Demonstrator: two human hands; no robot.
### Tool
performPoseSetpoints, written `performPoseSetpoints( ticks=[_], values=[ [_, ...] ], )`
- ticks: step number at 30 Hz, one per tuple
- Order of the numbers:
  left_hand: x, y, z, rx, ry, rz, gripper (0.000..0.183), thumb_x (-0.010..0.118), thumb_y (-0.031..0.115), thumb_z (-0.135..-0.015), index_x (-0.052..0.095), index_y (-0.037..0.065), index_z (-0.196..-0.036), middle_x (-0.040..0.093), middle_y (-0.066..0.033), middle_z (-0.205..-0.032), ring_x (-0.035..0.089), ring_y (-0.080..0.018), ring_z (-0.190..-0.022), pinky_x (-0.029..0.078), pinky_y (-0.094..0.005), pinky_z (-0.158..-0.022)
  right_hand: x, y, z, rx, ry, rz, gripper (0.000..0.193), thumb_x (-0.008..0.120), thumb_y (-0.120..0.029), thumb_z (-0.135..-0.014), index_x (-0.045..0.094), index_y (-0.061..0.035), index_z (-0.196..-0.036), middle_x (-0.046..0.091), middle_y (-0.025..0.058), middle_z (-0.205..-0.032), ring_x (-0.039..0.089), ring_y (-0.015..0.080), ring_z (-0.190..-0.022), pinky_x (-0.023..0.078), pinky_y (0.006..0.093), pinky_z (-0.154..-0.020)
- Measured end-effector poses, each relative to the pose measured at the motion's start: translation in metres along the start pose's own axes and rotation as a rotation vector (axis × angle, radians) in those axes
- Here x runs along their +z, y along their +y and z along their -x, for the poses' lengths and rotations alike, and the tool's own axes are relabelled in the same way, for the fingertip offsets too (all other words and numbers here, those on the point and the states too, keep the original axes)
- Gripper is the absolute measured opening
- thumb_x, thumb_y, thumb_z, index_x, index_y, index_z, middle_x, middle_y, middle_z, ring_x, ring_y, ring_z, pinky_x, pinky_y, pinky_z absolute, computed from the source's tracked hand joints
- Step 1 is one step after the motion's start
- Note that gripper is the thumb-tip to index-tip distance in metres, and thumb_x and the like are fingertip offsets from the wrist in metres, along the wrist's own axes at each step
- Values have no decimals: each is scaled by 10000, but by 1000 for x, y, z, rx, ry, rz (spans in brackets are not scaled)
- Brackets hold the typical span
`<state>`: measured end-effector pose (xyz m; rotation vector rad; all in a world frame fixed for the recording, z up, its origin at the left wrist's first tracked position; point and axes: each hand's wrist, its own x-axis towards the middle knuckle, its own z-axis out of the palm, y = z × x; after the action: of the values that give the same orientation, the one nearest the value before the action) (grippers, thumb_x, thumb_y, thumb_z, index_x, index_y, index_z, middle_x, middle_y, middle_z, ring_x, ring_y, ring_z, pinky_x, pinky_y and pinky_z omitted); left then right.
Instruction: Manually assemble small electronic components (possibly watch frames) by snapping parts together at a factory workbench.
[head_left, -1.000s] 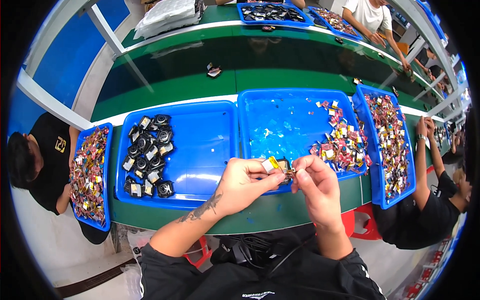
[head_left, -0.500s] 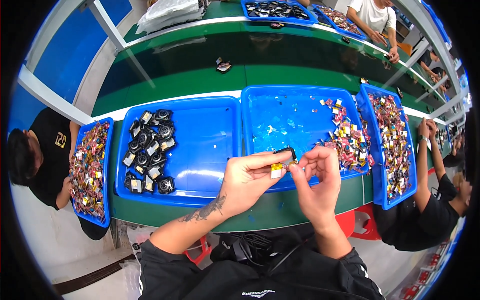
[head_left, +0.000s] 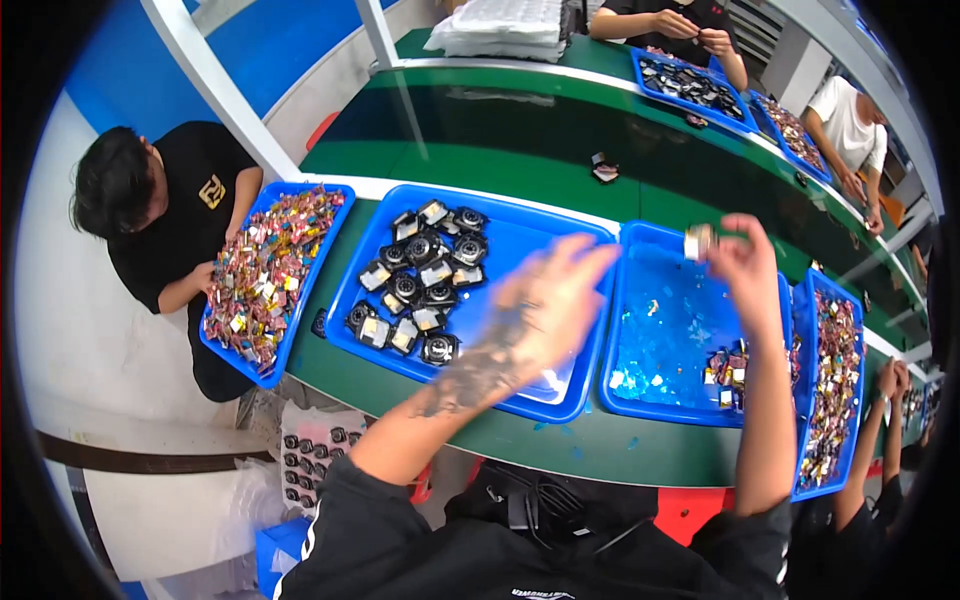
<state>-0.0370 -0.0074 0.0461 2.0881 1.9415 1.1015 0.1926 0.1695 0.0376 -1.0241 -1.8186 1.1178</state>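
Note:
My left hand [head_left: 562, 308], smeared by motion, is over the right part of a blue tray [head_left: 350, 290] of black watch-like cases [head_left: 422, 248]. Its fingers point up and right; I cannot make out anything in them. Farther right, my right hand [head_left: 748, 262] is raised over the far edge of a second blue tray [head_left: 650, 408]. Pinched between its thumb and fingers is a small battery [head_left: 699, 242] with a white face and yellowish edge, slightly blurred. Small batteries with reddish boards [head_left: 728, 375] lie in that tray's right part, partly behind my right forearm.
Blue trays heaped with small battery parts stand at the left [head_left: 265, 270] and right [head_left: 830, 390]. A person [head_left: 170, 210] sits at the left; others work across the green bench [head_left: 480, 130]. A loose part [head_left: 604, 168] lies on it. Beside the bench are black cases [head_left: 310, 460] in a plastic tray.
My hands were together at a dark case and a small battery; now they are apart. The right has risen with the battery. The view has swung left, and the dark case no longer shows in my hands.

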Motion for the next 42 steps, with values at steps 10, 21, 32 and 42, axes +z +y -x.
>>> performPoseSetpoints(
  ticks=[10, 21, 32, 42],
  values=[
    [-22, -80, 5, -291, -236, -624, 425, 755, 182, -771, 594, 6, -1123, 631, -178, -1104, 602, -340, -1052, 503, -416, -884, -71, 108, -122, 360, 186, 741, 467, 900, -310, -588, 693, -28, -897, 700, 172, -955, 679, 310, -918, 534, 390, -797],
    [11, 0, -35, -618, -141, 1666, 309, 464, 28, -957, 492, -77, -1246, 603, -245, -1171, 634, -329, -1063, 546, -354, -904, -97, 32, -7, 205, -113, 1173, 212, 778, -225, -737, 717, -45, -830, 703, 152, -869, 678, 321, -865, 538, 401, -767],
    [36, 9, -8, -285, -167, 1045, 433, 589, 56, -921, 506, 114, -1342, 582, -72, -1079, 585, -138, -936, 497, -262, -780, -83, 6, 45, -40, 275, 793, 156, 630, -138, -871, 692, 5, -894, 659, 153, -788, 648, 251, -730, 503, 359, -668],
    [42, 36, 6, 291, -7, 444, 393, 803, 59, -709, 734, 152, -1085, 553, -85, -1004, 601, -216, -870, 518, -312, -742, -2, -51, 108, 393, -282, -334, 196, 593, -200, -954, 681, -39, -886, 636, -11, -783, 545, 46, -692, 431, 200, -607]
  ],
)
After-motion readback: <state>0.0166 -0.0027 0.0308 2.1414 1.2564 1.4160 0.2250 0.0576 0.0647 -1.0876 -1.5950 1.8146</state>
